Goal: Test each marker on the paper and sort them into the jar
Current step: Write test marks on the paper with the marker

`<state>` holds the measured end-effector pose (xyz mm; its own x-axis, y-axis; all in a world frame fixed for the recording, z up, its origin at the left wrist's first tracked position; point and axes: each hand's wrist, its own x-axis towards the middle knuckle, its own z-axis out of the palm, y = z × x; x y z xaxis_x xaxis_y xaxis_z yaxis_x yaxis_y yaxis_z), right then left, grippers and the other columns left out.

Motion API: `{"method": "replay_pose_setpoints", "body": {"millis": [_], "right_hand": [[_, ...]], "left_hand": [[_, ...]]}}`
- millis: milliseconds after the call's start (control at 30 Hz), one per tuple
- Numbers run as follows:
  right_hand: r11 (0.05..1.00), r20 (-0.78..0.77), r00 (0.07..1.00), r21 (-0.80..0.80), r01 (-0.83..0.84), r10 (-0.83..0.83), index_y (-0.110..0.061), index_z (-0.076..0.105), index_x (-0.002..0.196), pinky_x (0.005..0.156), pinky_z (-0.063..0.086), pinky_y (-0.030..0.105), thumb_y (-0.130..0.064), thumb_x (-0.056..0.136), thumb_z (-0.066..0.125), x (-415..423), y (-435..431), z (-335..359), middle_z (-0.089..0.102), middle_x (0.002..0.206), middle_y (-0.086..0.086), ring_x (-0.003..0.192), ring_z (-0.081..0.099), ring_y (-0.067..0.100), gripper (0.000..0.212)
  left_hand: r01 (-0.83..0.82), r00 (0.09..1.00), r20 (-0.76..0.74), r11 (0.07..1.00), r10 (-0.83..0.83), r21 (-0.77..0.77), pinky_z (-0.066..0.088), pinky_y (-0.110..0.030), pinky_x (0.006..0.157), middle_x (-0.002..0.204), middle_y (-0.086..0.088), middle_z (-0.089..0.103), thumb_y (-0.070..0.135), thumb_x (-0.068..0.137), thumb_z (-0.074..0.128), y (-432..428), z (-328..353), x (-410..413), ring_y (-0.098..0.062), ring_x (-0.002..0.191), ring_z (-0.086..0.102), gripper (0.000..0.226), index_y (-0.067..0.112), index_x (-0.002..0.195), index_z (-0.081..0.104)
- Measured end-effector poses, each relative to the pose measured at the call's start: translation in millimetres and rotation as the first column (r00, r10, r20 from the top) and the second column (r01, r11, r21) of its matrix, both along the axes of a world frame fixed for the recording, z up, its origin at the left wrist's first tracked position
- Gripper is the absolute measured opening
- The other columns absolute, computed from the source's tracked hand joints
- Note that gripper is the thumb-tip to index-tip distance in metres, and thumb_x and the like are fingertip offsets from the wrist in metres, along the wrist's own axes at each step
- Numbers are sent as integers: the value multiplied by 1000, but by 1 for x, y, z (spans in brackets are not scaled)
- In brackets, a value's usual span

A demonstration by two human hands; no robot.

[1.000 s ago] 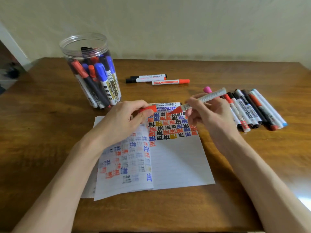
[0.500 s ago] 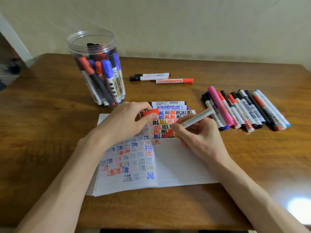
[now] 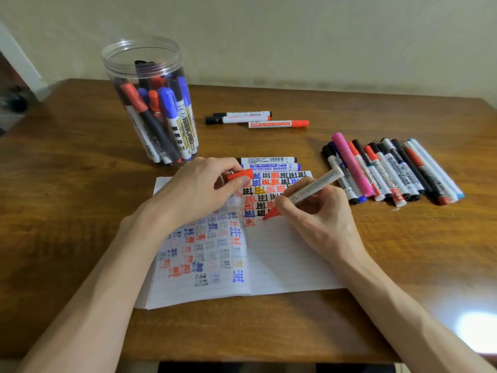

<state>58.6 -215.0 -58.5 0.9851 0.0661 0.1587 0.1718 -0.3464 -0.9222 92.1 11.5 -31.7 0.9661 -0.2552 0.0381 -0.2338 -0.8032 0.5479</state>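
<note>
Right hand [image 3: 320, 219] clamps the red marker [image 3: 309, 188]; stroke paper [image 3: 290, 259] lightly beyond its fingers [image 3: 283, 203]; left hand [image 3: 193, 195] pinches the cap [image 3: 239, 175].

"What is your bench [image 3: 80, 184] made of?"

"Brown wood with a plain grain. It is polished: you get a bright glare on it at your right."

"And the jar [image 3: 118, 65]?"

"Clear plastic, smooth and glossy. You see the pens through its wall."

"The paper [image 3: 290, 259]?"

"Thin, white, ruled and matt. On your left page the ink looks faint, as if seen through the sheet."

"The marker [image 3: 313, 188] you write with?"

"A smooth plastic barrel with a printed label and a slight sheen. Its red cap [image 3: 240, 175] is plain plastic too."

"The wall [image 3: 269, 36]?"

"Pale and matt."
</note>
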Motion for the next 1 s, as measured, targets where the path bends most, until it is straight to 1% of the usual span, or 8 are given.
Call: {"method": "replay_pose_setpoints", "body": {"millis": [167, 267, 333, 433, 667, 800, 900, 1000], "right_hand": [[999, -13, 999, 11, -33, 33, -11, 77, 91, 77, 64, 28, -15, 92, 78, 0, 1, 0, 81, 91, -4, 85, 78, 8, 5], [997, -10, 997, -20, -73, 73, -12, 77, 94, 77, 64, 27, -17, 93, 78, -1, 2, -1, 81, 95, -5, 88, 78, 8, 5], [999, -1, 999, -16, -49, 49, -14, 77, 92, 76, 64, 27, -18, 92, 77, 0, 1, -1, 81, 92, -7, 85, 78, 8, 4], [1000, 17, 1000, -16, -23, 23, -16, 75, 87, 69, 59, 20, -18, 89, 76, 1, 0, 0, 79, 87, -8, 82, 77, 7, 3], [997, -3, 997, -7, -72, 72, -12, 76, 89, 70, 59, 19, -13, 91, 77, 0, 2, -1, 80, 89, -6, 82, 77, 6, 3], [998, 1, 998, -38, -59, 59, -16, 76, 87, 70, 61, 25, -16, 90, 78, -1, 2, -1, 80, 87, -8, 80, 77, 8, 3], [999, 9, 1000, -35, -9, 9, -19, 73, 83, 71, 64, 34, -18, 87, 77, 0, 0, 0, 79, 85, -7, 81, 77, 12, 6], [1000, 3, 1000, -5, -6, 6, -16, 72, 82, 75, 65, 33, -16, 88, 76, 0, -1, 2, 80, 85, -4, 83, 78, 11, 7]], "left_hand": [[-3, 1000, 3, 1000, 3, 6, 56, -25, 79, 116, 12, 71, 51, 99, 56, 0, 0, 0, -4, 102, 65, 28, 35, 121, 63], [0, 1000, 13, 1000, 0, 7, 54, -24, 78, 115, 13, 71, 51, 99, 57, 1, 0, 0, -3, 101, 64, 28, 35, 120, 64], [0, 1000, 11, 1000, 0, 4, 56, -26, 80, 115, 12, 71, 51, 99, 57, 1, 0, 0, -4, 102, 65, 27, 35, 119, 64], [2, 1000, 8, 1000, -2, 4, 57, -28, 82, 115, 13, 71, 50, 99, 57, 1, 0, 0, -3, 102, 65, 27, 34, 120, 64], [3, 1000, 19, 1000, -3, 3, 50, -19, 75, 107, 15, 71, 50, 99, 57, 0, 0, 0, 0, 97, 65, 28, 33, 120, 65], [6, 1000, 23, 1000, -6, 0, 48, -17, 74, 97, 22, 66, 50, 99, 57, 1, -1, 0, 8, 92, 61, 26, 35, 117, 65], [14, 1000, 18, 1000, -14, -8, 54, -23, 77, 101, 21, 69, 50, 99, 57, 2, -1, 2, 2, 96, 65, 24, 36, 117, 65], [18, 1000, 12, 1000, -18, -4, 55, -23, 76, 107, 18, 70, 50, 99, 57, 2, -2, 2, 0, 99, 66, 24, 35, 117, 65]]}}
